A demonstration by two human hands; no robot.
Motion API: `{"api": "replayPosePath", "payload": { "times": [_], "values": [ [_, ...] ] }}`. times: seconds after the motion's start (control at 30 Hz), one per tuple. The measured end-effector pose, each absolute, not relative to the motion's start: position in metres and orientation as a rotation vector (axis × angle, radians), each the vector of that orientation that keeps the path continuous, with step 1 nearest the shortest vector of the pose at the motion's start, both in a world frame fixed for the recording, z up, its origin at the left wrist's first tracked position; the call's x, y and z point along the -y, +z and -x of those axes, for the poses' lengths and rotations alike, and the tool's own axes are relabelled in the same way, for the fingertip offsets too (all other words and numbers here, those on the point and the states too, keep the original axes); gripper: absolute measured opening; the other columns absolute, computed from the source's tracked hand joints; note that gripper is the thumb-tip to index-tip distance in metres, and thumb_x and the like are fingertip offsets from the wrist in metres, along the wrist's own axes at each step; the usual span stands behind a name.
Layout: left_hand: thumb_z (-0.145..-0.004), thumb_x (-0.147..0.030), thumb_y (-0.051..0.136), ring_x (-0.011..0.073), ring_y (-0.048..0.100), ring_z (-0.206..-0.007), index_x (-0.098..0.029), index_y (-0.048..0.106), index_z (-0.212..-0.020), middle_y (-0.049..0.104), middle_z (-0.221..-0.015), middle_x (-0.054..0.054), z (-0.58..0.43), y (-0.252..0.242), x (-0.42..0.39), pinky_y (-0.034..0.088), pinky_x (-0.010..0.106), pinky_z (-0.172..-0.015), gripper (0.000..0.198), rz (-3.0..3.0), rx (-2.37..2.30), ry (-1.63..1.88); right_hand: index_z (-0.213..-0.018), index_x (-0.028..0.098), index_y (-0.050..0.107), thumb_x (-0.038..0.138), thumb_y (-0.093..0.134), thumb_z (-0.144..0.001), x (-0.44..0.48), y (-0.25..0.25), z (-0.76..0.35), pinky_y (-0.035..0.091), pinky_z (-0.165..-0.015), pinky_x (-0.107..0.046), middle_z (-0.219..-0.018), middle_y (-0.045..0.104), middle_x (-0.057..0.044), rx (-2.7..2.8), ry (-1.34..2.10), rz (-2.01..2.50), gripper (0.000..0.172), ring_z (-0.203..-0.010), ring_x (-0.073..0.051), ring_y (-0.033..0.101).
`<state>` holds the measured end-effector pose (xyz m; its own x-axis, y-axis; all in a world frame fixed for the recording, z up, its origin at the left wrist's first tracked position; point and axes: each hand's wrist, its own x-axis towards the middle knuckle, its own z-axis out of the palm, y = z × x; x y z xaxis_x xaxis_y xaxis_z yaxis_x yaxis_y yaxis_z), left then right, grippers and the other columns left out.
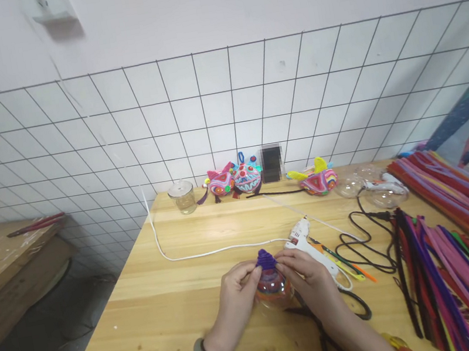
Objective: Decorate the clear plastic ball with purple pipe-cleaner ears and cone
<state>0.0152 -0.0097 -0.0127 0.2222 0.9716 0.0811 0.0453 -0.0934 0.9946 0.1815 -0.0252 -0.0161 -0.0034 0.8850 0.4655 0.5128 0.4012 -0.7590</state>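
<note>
A clear plastic ball with orange and reddish colour showing through its side is on the wooden table in front of me. At its top is a purple coiled pipe-cleaner piece, stepped to a narrow tip. My left hand pinches the left edge of this piece between thumb and fingers. From the other side, my right hand pinches its right edge. Both hands also rest against or very close to the ball. Right behind my right hand lies a white glue gun. Black-handled scissors are partly hidden beneath my right forearm.
Pipe cleaners in many colours cover the table's right side. Along the wall stand a glass cup, decorated fuzzy ornaments and a fish-like ornament. Clear balls sit behind a black cable. A white cord crosses the table.
</note>
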Motion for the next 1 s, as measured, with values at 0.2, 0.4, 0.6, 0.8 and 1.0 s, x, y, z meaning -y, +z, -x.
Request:
{"api": "replayPosePath", "payload": {
  "times": [0.2,0.4,0.6,0.8,1.0],
  "values": [
    [-0.078,-0.039,0.058,0.0182,0.063,-0.070,-0.019,0.073,-0.085,0.071,-0.087,0.008,-0.015,-0.012,0.010,0.050,0.025,-0.058,0.025,-1.428,-1.052,1.081,-0.083,0.021,0.071,0.030,0.053,-0.086,0.025,-0.017,-0.182,0.054,-0.074,-0.033,-0.086,0.068,-0.008,1.658,0.453,1.244,0.021,-0.082,-0.022,0.065],
    [-0.075,-0.041,0.060,0.0191,0.063,-0.069,-0.019,0.073,-0.084,0.071,-0.085,0.008,-0.016,-0.011,0.010,0.051,0.026,-0.056,0.027,-1.402,-1.059,1.106,-0.084,0.021,0.071,0.029,0.053,-0.085,0.024,-0.020,-0.183,0.054,-0.074,-0.033,-0.086,0.069,-0.008,1.662,0.451,1.242,0.020,-0.083,-0.022,0.064],
    [-0.077,-0.041,0.059,0.0165,0.062,-0.063,-0.019,0.073,-0.087,0.070,-0.083,0.007,-0.016,-0.012,0.011,0.048,0.024,-0.052,0.027,-1.376,-1.041,1.074,-0.085,0.022,0.070,0.028,0.054,-0.085,0.026,-0.018,-0.181,0.053,-0.077,-0.035,-0.088,0.069,-0.008,1.636,0.465,1.258,0.018,-0.084,-0.022,0.064],
    [-0.075,-0.042,0.060,0.0126,0.053,-0.046,-0.017,0.072,-0.089,0.063,-0.054,0.001,-0.018,-0.012,0.011,0.042,0.021,-0.043,0.031,-1.270,-1.039,1.083,-0.104,0.021,0.064,0.029,0.061,-0.079,0.031,-0.022,-0.177,0.056,-0.078,-0.038,-0.095,0.067,-0.009,1.488,0.513,1.244,0.026,-0.086,-0.023,0.064],
    [-0.073,-0.044,0.061,0.0074,0.041,-0.035,-0.014,0.070,-0.083,0.056,-0.047,-0.003,-0.018,-0.016,0.009,0.031,0.019,-0.035,0.033,-1.204,-1.038,1.077,-0.121,0.023,0.052,0.024,0.063,-0.078,0.036,-0.029,-0.177,0.053,-0.085,-0.040,-0.104,0.062,-0.010,1.458,0.651,1.140,0.044,-0.097,-0.023,0.061]
  ]
}}
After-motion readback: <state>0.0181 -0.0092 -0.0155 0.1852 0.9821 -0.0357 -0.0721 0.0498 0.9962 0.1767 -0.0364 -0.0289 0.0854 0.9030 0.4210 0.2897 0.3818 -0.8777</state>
